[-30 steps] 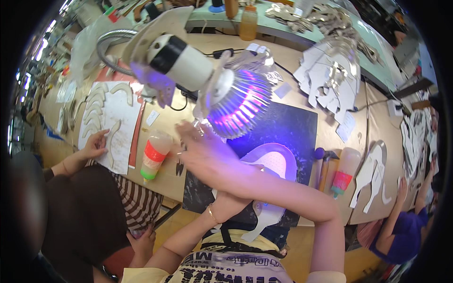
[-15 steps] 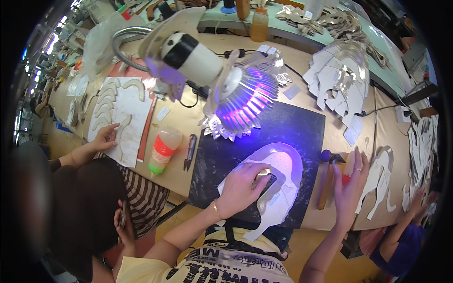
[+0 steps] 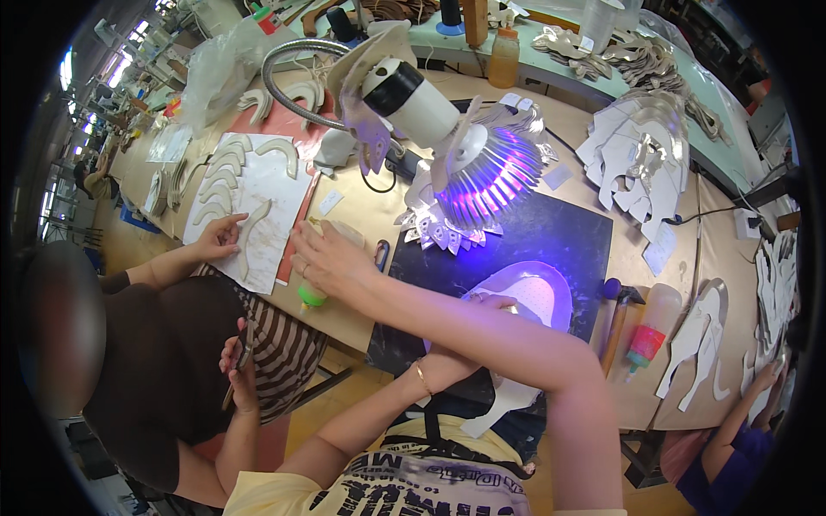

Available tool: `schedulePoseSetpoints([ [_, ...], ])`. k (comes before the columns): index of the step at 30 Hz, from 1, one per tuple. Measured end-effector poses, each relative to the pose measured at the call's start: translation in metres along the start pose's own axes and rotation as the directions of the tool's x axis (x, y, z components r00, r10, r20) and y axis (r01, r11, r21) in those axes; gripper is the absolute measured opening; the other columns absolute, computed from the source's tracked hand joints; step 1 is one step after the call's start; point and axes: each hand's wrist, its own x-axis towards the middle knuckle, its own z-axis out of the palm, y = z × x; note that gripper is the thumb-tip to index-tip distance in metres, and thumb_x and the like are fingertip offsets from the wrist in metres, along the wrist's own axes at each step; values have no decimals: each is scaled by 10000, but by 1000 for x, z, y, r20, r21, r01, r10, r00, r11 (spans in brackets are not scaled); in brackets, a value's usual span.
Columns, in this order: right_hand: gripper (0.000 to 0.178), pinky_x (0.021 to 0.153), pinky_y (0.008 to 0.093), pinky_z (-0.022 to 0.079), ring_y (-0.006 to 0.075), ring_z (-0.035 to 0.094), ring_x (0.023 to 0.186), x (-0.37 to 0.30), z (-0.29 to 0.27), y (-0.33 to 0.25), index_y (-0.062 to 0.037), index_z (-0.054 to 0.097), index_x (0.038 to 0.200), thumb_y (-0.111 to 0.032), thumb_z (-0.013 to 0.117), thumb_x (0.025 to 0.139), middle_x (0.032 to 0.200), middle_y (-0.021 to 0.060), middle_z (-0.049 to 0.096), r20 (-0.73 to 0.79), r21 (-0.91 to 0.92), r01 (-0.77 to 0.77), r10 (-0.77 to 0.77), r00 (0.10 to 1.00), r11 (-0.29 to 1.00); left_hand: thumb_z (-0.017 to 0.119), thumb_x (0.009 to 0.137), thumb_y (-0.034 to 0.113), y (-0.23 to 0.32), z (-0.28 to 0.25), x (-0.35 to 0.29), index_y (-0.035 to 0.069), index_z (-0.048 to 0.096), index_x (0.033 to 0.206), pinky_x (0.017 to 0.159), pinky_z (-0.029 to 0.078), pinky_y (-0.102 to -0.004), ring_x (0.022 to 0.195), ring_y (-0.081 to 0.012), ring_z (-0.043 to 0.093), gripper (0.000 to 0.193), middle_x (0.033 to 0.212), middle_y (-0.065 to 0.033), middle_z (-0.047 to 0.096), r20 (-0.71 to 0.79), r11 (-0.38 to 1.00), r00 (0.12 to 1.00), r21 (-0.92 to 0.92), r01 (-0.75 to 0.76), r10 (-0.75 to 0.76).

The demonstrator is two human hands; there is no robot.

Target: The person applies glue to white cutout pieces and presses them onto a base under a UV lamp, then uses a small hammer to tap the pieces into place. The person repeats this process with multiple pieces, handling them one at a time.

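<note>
On a black mat (image 3: 559, 228), under a lit lamp (image 3: 490, 176), lies a white, rounded shoe-upper piece (image 3: 542, 279) with a grey rim. My left hand (image 3: 447, 365) rests on it with curled fingers; my right forearm hides most of the hand, and what it holds I cannot make out. My right arm crosses over to the left, and my right hand (image 3: 331, 262) closes around a squeeze bottle (image 3: 348, 232) with a green cap, lying on the table. A pen-like cutter (image 3: 382, 252) shows partly beside that bottle.
A hammer (image 3: 615, 327) and a second squeeze bottle (image 3: 654, 331) with a red band lie right of the mat, near cut white pieces (image 3: 701, 331). Stacked pieces (image 3: 637, 163) lie behind. At left a co-worker's hand (image 3: 222, 236) touches curved strips on white paper (image 3: 280, 189).
My right hand has left the bottle beside the hammer and reached across to the green-capped one. My left hand stays on the white piece. The view has shifted slightly.
</note>
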Motion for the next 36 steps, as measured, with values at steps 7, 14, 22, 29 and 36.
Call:
schedulePoseSetpoints([
  [7,261,854,402,467,256,567,1030,0,-26,28,-96,635,1075,-178,650,828,1066,79,600,266,21,71,-74,961,997,663,926,220,-2,-4,-1,23,519,1348,1065,397,-387,1224,-288,525,488,1350,-133,559,49,999,998,-31,-38,39],
  [14,474,873,429,465,275,572,1061,-90,-159,31,-123,628,1166,-234,759,725,1076,83,598,62,343,-224,216,974,912,649,944,168,1,1,-11,39,478,1404,1069,414,-427,1302,-254,483,507,1428,-110,497,-16,849,1000,-528,-12,5],
  [22,794,1024,419,417,317,548,1146,-306,-282,41,-1,553,1304,-170,883,601,1213,146,575,207,381,-759,751,627,528,666,895,174,15,0,9,33,649,1102,799,515,-463,909,-369,646,251,934,-174,670,-157,997,985,-55,58,-66],
  [29,536,1009,387,431,265,579,1136,-473,-304,32,-1,585,1274,-117,776,787,1242,140,600,-230,121,-986,969,84,115,661,911,190,13,3,6,39,665,1100,802,516,-451,883,-354,649,242,943,-155,671,-172,999,985,-30,26,-31],
  [36,455,996,399,440,271,599,1105,-510,-288,39,-10,617,1232,-177,744,828,1201,138,627,-391,-201,-975,920,-7,-92,659,901,177,12,7,6,36,659,1094,803,513,-456,889,-358,648,239,943,-153,662,-199,999,979,-38,24,-31],
])
